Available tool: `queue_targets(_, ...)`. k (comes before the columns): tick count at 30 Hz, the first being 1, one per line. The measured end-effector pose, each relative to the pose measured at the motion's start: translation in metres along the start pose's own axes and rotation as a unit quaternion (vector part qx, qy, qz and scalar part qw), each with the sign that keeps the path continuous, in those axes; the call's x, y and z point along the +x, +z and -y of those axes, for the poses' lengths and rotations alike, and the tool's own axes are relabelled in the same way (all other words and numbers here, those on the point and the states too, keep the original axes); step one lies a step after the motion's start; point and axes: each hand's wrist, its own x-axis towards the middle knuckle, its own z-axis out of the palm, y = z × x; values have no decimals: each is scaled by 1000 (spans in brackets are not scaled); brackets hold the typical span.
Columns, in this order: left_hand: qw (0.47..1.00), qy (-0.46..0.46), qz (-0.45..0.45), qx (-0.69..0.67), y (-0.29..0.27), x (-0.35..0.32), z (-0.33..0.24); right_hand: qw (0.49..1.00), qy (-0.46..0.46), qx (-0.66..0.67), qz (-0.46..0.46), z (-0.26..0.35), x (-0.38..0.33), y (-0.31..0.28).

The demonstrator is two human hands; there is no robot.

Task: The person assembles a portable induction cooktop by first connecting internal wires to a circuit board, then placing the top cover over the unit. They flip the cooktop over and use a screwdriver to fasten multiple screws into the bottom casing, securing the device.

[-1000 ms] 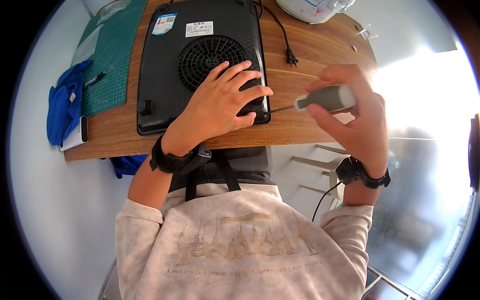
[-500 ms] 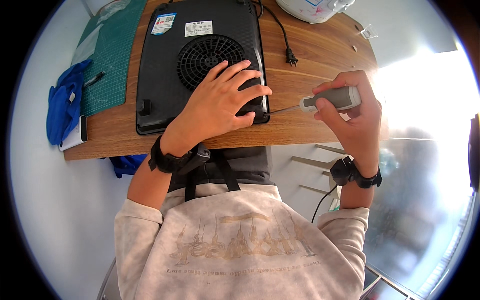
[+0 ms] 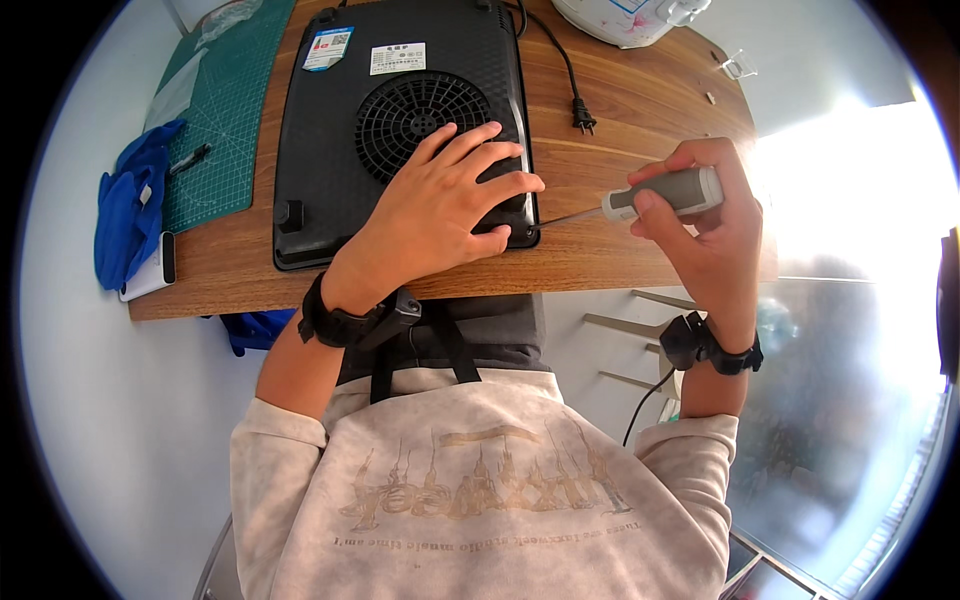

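Black flat appliance (image 3: pixel 315 165) lies on the wooden table (image 3: pixel 610 150), close to its near edge, with a round vent grille (image 3: pixel 395 110) and two stickers (image 3: pixel 398 58) facing up. From the head view, I see the person's left hand (image 3: pixel 445 200) spread flat on it, fingers loose and gripping nothing, covering the grille's lower right part; the thumb points toward the near right corner. The right hand (image 3: pixel 705 205) is closed around the grey-and-white handle of a screwdriver (image 3: pixel 680 188), tilted low, its thin shaft reaching left to that same corner. Whether the tip sits in a screw, I cannot tell.

Beyond the right hand's side of the appliance, a black cord ends in a plug (image 3: pixel 582 117) on the wood, near a white container (image 3: pixel 620 22) at the far edge. On the left lie a green cutting mat (image 3: pixel 225 130), a dark pen (image 3: pixel 190 159) and a bunched blue cloth (image 3: pixel 130 210), which partly covers a white object (image 3: pixel 150 277).
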Motion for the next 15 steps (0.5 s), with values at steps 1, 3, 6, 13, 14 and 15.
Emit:
queue_targets(1, 1000, -1, -1, 0, 0, 0, 0, 1000, -1, 4, -1, -2, 0, 0)
queue_targets(3, 1000, 2, -3, -1, 1, 0, 0, 1000, 20, 20, -3, -4, 1, -1)
queue_targets(6, 1000, 2, -4, 0, 1, 1, 0, 998, 60, 35, -9, -8, 1, -3)
queue_targets(13, 1000, 0, -5, 2, 0, -1, 1, 997, -65, -41, 26, 0, -8, -12)
queue_targets(14, 1000, 0, -5, 1, 1, 0, 1, 996, -84, -27, 17, 0, -10, -12)
queue_targets(15, 1000, 1, -6, 0, 1, 0, 1, 994, -104, -14, 8, 0, -12, -11)
